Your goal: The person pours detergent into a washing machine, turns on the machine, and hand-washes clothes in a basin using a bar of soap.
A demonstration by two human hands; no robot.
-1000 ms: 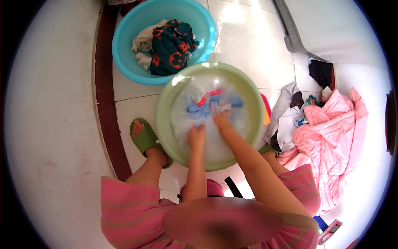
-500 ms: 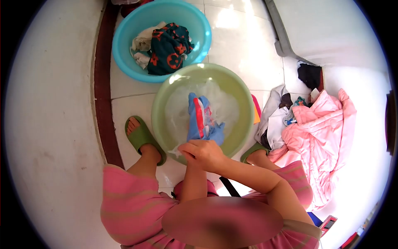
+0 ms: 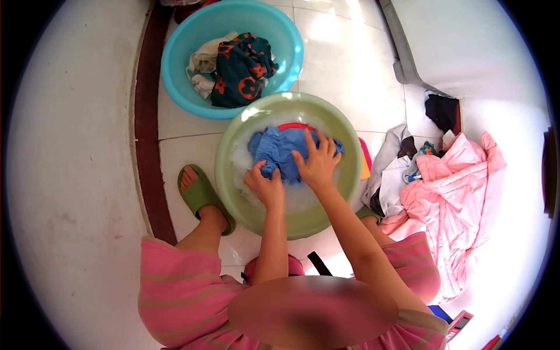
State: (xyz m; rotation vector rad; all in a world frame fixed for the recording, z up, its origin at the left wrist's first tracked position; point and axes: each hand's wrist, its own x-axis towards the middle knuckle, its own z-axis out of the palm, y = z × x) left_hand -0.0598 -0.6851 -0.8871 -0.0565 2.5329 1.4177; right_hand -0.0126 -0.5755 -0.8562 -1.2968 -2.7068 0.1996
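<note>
In the green basin (image 3: 226,201) of cloudy, soapy water lies a wet blue garment (image 3: 280,146) with a gathered band and red trim along its far side. At its near left edge, my left hand (image 3: 265,186) is closed with thumb and fingers on the cloth. My right hand (image 3: 318,166) rests over the garment's right part, fingers spread apart and touching the fabric. Part of the garment lies hidden under the fingers.
A blue basin (image 3: 175,76) beyond holds a dark green cloth with orange patterns (image 3: 245,70) and pale cloth. To the right, a pink padded garment (image 3: 449,198) and grey and white clothes (image 3: 392,169) lie heaped. Green slippers (image 3: 204,195) flank the green basin.
Both hands have moved from the basin's near rim, where they were together, to over the water and apart. The blue garment is now spread wider, its red trim turned to the far side.
</note>
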